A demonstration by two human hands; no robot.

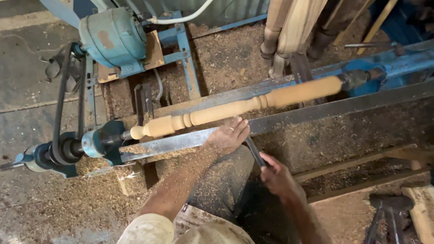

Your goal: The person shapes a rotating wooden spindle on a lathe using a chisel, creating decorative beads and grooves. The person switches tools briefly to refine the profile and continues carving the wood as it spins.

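Left hand (227, 137) lies flat on rail (316, 110); right hand (276, 177) fists chisel (254, 151).

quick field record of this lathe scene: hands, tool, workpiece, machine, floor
left hand: rests on the steel tool rest, fingers by the spindle
right hand: grips the dark chisel at its handle end
workpiece: pale turned wooden spindle mounted between lathe centres
machine: blue motor with belt at left
floor: sawdust all over

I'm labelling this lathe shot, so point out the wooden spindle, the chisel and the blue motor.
wooden spindle (235, 108): head view, mid-shaft near the beads.
chisel (255, 153): head view, dark blade between the hands.
blue motor (113, 36): head view, rounded housing.
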